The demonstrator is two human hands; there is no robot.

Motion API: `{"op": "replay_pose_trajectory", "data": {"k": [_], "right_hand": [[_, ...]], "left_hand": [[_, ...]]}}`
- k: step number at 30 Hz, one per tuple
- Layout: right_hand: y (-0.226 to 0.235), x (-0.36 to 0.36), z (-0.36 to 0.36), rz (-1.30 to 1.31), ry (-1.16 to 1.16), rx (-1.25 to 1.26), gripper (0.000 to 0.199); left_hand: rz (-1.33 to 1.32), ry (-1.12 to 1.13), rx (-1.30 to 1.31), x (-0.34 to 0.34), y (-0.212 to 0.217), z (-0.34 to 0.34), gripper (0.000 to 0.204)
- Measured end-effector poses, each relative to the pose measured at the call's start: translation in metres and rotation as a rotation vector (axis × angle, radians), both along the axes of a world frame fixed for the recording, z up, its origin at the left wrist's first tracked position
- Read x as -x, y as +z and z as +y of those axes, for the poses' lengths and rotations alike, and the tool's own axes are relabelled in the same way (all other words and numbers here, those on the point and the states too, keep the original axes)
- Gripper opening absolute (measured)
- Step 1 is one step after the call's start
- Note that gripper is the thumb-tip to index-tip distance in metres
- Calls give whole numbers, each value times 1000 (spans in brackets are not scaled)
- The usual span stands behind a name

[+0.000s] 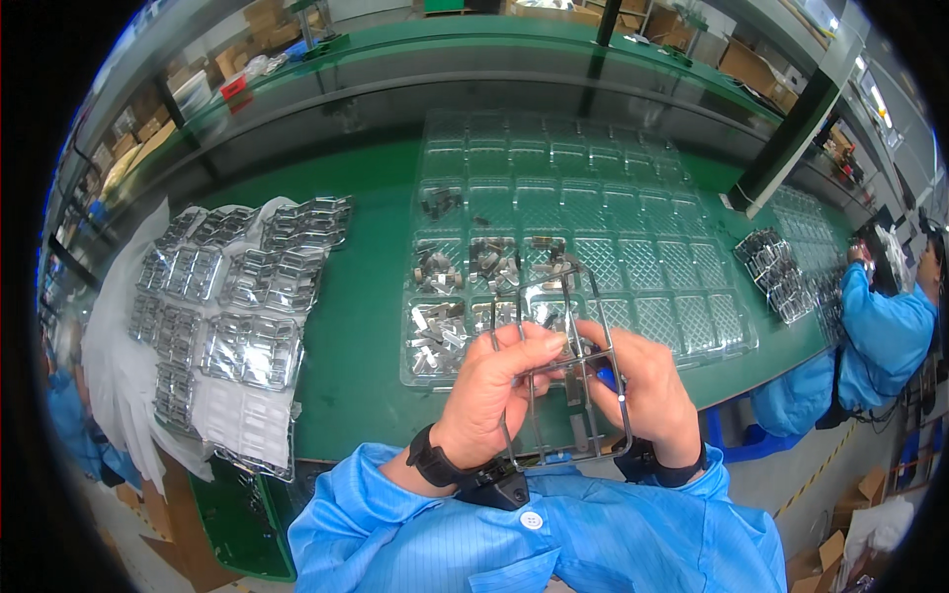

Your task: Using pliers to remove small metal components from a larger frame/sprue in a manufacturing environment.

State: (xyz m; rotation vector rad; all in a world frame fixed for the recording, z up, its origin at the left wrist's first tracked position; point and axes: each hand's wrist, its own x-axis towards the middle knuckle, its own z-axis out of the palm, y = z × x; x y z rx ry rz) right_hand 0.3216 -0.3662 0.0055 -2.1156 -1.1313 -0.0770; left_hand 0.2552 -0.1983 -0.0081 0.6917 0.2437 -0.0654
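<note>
Both my hands hold a dark metal wire frame (623,410) with several parallel bars, tilted up in front of my chest. My left hand (499,381) is closed on its left side, the thumb laid over a crossbar near the middle. My right hand (647,381) grips the right side, its fingertips at the same crossbar, partly hidden by the bars. A small blue piece (605,378) shows at the right fingers; I cannot make out what it is. Just beyond the frame, small silver metal pieces (435,336) fill several compartments of a clear plastic tray (583,212).
Wire frames (252,351) lie in rows on white wrapping (114,346) at the left of the green table (361,296). More frames (771,272) are stacked at the right, beside a post (791,138). A co-worker in blue (885,321) sits at the far right. A green crate (237,524) stands below left.
</note>
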Motion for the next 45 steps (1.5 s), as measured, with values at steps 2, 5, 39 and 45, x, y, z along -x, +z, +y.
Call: {"op": "replay_pose_trajectory", "data": {"k": [2,5,39,45], "right_hand": [[1,-1,-1,17,12,23,43],[3,-1,-2,52,27,60,40],[15,4,5,843,-79,-459,26],[11,-4,9,911,-133,-641,27]], "left_hand": [[5,5,-15,1,1,0,9],[13,10,-8,0,-3,0,8],[-17,-7,106,-9,-25,3,24],[16,-32,275,-12,-30,-1,55]]}}
